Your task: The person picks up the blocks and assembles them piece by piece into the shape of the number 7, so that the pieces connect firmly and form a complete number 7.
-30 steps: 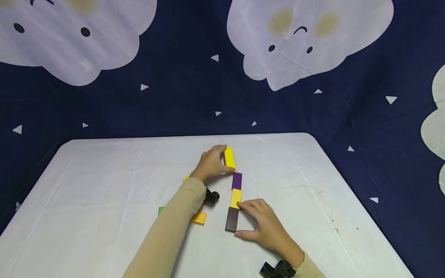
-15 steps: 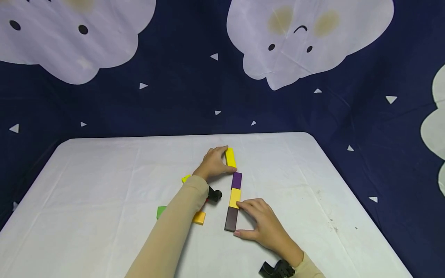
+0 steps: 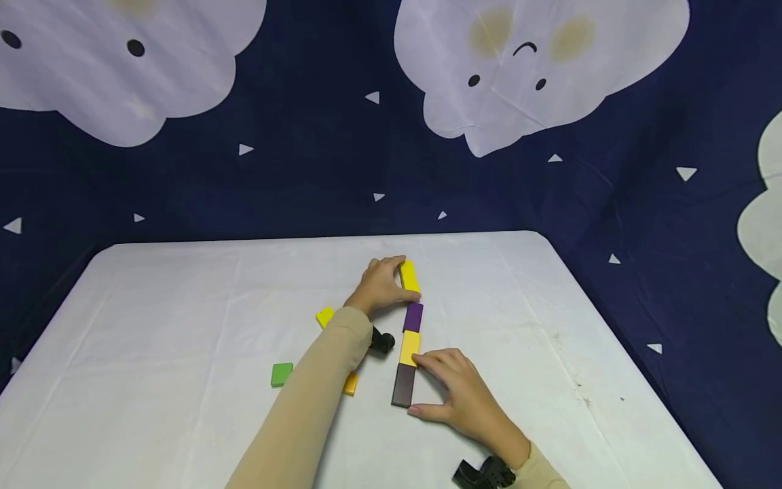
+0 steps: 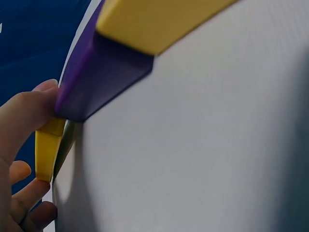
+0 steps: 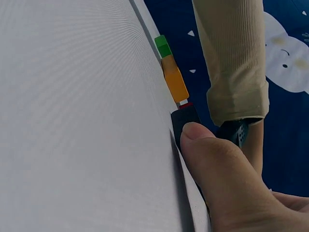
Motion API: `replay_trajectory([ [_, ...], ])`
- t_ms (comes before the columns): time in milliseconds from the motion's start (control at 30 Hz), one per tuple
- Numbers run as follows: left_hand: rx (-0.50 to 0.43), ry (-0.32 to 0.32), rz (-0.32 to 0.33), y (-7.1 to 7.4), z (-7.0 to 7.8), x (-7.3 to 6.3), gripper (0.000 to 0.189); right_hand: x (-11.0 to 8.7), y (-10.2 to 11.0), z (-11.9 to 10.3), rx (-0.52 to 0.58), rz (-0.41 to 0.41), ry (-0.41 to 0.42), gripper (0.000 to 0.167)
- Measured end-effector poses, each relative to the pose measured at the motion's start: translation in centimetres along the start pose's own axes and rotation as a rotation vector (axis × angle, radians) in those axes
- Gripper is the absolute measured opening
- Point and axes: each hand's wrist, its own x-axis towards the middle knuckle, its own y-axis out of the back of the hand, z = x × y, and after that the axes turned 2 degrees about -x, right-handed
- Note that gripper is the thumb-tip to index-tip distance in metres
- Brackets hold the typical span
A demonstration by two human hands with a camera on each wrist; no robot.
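At frame centre, a yellow block (image 3: 410,276) is pinched by the half-curled left hand (image 3: 379,284); lower, a dark block (image 3: 402,386) is gripped by the half-curled right hand (image 3: 458,386), seemingly to steady the row (image 3: 408,348).

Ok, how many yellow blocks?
3: a yellow rectangular block in the left hand, a second between the purple rectangular block and the dark brown rectangular block, a third partly behind the tan left sleeve, which may hide more.

Navy backdrop (image 3: 311,176) with pale clouds (image 3: 544,61), small white triangles (image 3: 686,174), white-covered table (image 3: 165,305)
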Motion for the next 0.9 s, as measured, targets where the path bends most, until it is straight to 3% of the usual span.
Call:
replay_trajectory([
  [233,0.022,-0.01,-0.003,-0.33,0.35,-0.12,0.089,0.07,0.01,-0.09,0.002,-0.02,-0.012,0.079],
  [567,-0.011,-0.005,-0.075,-0.2,0.16,-0.5,0.082,0.04,0.03,-0.01,-0.003,-0.013,-0.003,0.079],
  [900,-0.021,0.002,-0.085,-0.25,-0.17,-0.86,0.077,0.02,-0.04,0.08,0.002,0.005,0.012,0.077],
])
